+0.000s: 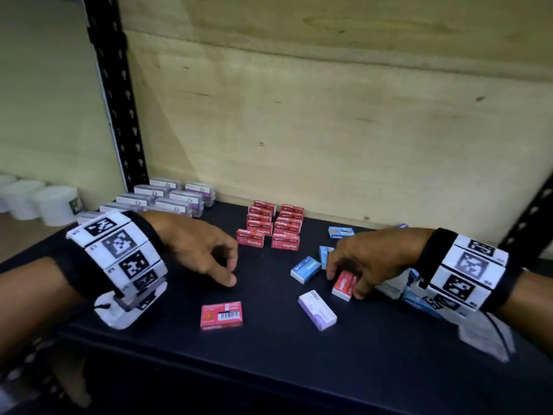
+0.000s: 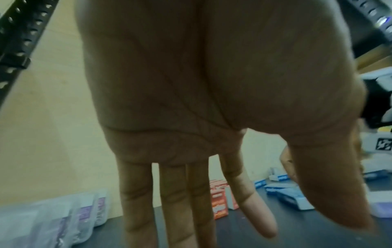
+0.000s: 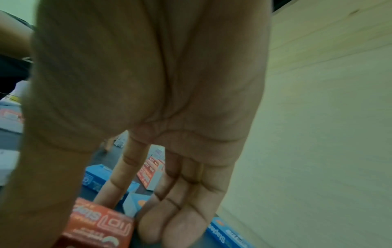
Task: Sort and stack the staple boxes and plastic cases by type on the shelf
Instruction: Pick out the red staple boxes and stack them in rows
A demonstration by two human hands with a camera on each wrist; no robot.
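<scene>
Plastic cases (image 1: 161, 197): stacked, far left. My left hand (image 1: 197, 250): loosely curled, empty, hovering. Red stack (image 1: 270, 227): centre back. My right hand (image 1: 368, 259): pinching a red staple box (image 1: 344, 285) by its sides; I should lift level, then seat squarely there.

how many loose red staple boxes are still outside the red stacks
2: one red box lies flat near the shelf's front edge, one is gripped by the right hand. Others may hide behind that wrist.
</scene>
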